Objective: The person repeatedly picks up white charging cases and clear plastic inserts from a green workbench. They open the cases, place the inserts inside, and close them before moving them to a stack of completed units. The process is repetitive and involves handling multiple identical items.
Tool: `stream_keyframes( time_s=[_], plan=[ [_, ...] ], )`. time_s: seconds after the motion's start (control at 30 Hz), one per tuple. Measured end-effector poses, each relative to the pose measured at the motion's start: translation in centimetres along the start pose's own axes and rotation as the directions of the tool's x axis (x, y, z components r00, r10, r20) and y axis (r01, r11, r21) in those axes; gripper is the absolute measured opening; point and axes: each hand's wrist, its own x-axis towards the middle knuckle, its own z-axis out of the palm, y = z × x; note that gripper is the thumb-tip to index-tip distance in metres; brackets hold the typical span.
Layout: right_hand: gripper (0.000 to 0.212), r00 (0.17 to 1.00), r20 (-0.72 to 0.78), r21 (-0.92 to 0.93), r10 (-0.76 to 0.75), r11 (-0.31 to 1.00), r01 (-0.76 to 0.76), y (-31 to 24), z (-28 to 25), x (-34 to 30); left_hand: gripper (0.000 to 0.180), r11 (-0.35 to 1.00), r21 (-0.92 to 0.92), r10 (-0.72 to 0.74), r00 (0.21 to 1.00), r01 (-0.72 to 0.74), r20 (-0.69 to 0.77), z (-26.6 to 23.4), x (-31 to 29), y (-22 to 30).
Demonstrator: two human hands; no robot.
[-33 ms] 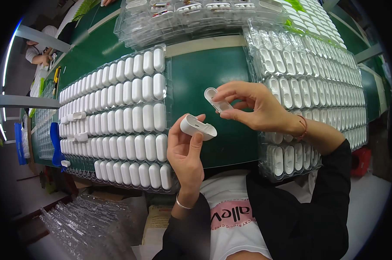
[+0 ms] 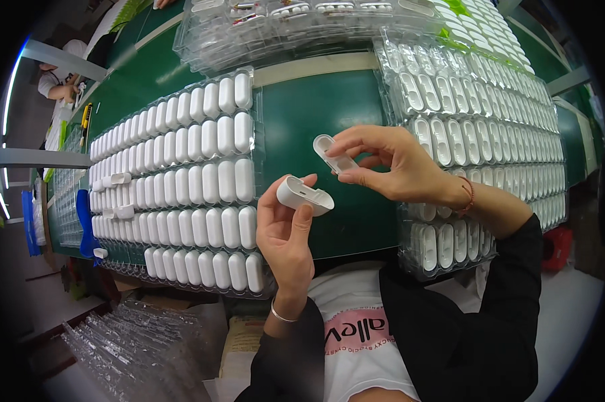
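My left hand (image 2: pixel 287 231) is closed around a white earbud case shell (image 2: pixel 304 195). It is hollow and tilted, with a cut-out in its rim. To its upper right, my right hand (image 2: pixel 383 161) pinches a thin white oval insert (image 2: pixel 328 147) between thumb and fingers, with a hollow facing up. The two parts are apart, held over the green table (image 2: pixel 316 107). Left of my hands, a clear tray (image 2: pixel 260 144) carries rows of rounded white shells (image 2: pixel 209 187). On my right, clear trays (image 2: pixel 400 244) hold rows of white oval parts with recesses (image 2: pixel 441 142).
Stacked clear trays (image 2: pixel 212 40) with small parts stand at the back. A few loose white pieces (image 2: pixel 121 179) lie on the left rows. A blue object (image 2: pixel 85 221) is by that tray's left edge. Another person's hand (image 2: pixel 66 92) shows at the far left.
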Motion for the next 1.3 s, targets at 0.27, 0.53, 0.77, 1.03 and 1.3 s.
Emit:
stream_keyframes(
  time_s=[0.27,0.53,0.77,1.03,1.3],
  plan=[
    [0.028,0.999,0.016,0.027,-0.030,0.999,0.029,0.39,0.41,0.18,0.041,0.997,0.061,0.037,0.999,-0.038,0.015,0.42,0.18,-0.32],
    [0.028,0.999,0.016,0.020,-0.047,0.999,0.047,0.63,0.34,0.14,0.041,0.993,0.098,0.064,0.997,-0.067,0.037,0.37,0.12,-0.33],
    [0.028,0.999,0.050,0.033,0.010,0.999,-0.012,0.39,0.20,0.08,0.039,0.997,0.057,0.054,0.997,-0.057,0.062,0.41,0.26,-0.45],
    [0.028,0.999,0.045,0.030,0.029,0.999,-0.031,0.44,0.15,0.00,0.040,0.998,0.067,0.008,0.999,-0.012,0.054,0.48,0.17,-0.35],
    [0.024,1.000,0.000,0.034,-0.013,0.999,0.013,0.58,0.19,0.03,0.041,0.998,0.064,0.013,0.998,-0.017,0.061,0.43,0.18,-0.53]
  ],
)
